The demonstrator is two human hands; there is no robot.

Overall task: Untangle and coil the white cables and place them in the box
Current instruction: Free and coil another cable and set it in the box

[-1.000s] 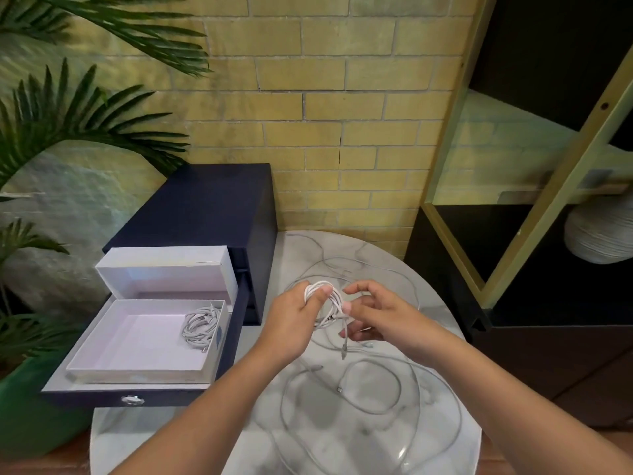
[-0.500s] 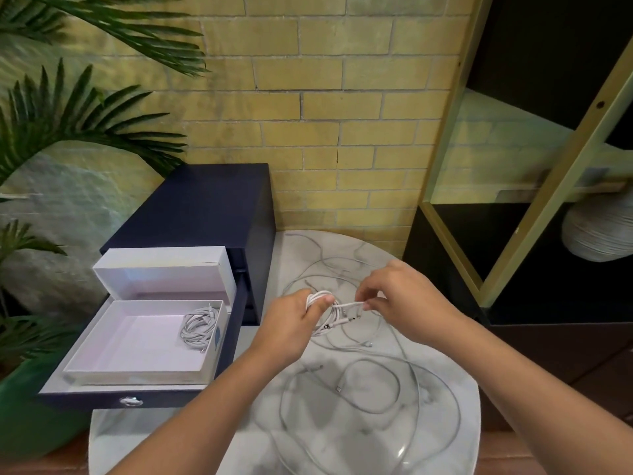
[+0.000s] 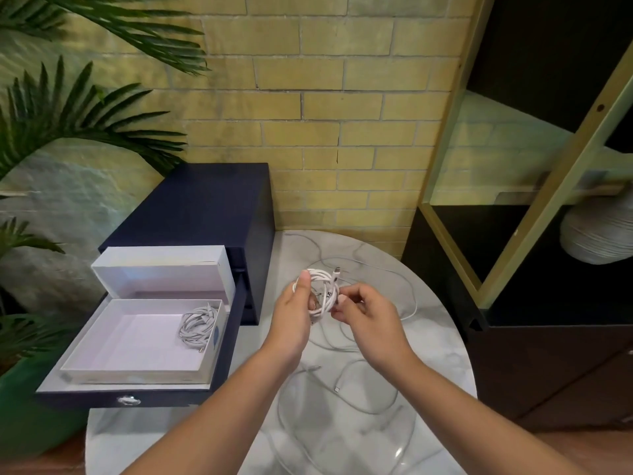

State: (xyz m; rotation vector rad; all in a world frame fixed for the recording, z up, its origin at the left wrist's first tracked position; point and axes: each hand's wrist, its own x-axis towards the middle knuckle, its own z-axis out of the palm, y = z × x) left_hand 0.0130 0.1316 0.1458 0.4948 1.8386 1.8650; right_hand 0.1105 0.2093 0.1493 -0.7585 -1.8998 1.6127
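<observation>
My left hand [image 3: 295,311] grips a small coil of white cable [image 3: 323,286] above the round marble table [image 3: 442,347], thumb up against the loops. My right hand [image 3: 368,311] pinches the coil's right side with its fingertips; a plug end sticks up at the coil's top. More loose white cables [image 3: 337,389] lie in wide loops on the table under and in front of my hands. An open white box [image 3: 102,366] sits in the pulled-out drawer at the left, with one coiled white cable [image 3: 198,325] in its back right corner.
The dark blue drawer cabinet [image 3: 202,207] stands left of the table, its drawer front [image 3: 128,399] jutting toward me. A dark shelf unit [image 3: 548,303] with a grey ribbed vase [image 3: 599,234] stands at the right. Palm leaves [image 3: 51,114] and a green pot [image 3: 20,406] fill the left. Brick wall behind.
My right hand has come back down from the far side of the coil and now pinches its right side. The coil looks tighter, with a plug end sticking up.
</observation>
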